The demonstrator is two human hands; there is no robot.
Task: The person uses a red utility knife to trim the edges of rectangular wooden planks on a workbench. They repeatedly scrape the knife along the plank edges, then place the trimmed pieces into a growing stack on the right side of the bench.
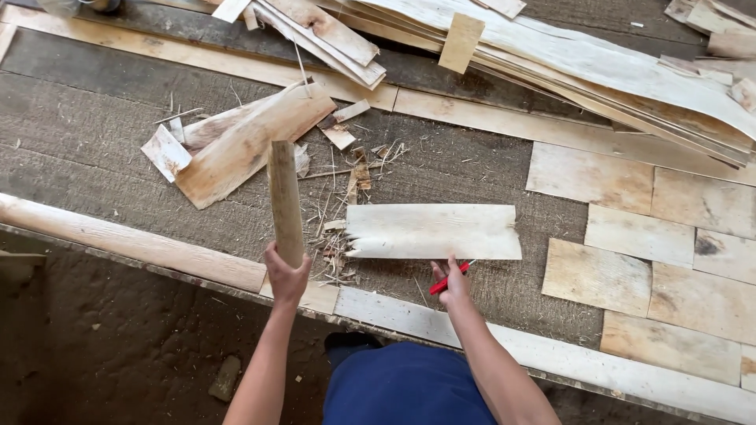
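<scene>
My left hand (285, 275) grips the lower end of a narrow wooden stick (285, 197) that stands nearly upright over the bench. My right hand (451, 285) holds a small red tool (450, 278) and rests at the near edge of a flat pale veneer piece (435, 231). That piece lies on the rough grey mat (94, 118), and its left end is ragged and splintered. Splinters and chips lie just left of it.
Broken veneer scraps (236, 142) lie at the upper left. A stack of long veneer sheets (598, 63) runs across the back. Several rectangular veneer pieces (638, 236) are laid edge to edge at the right. A wooden rail (134, 244) borders the near edge.
</scene>
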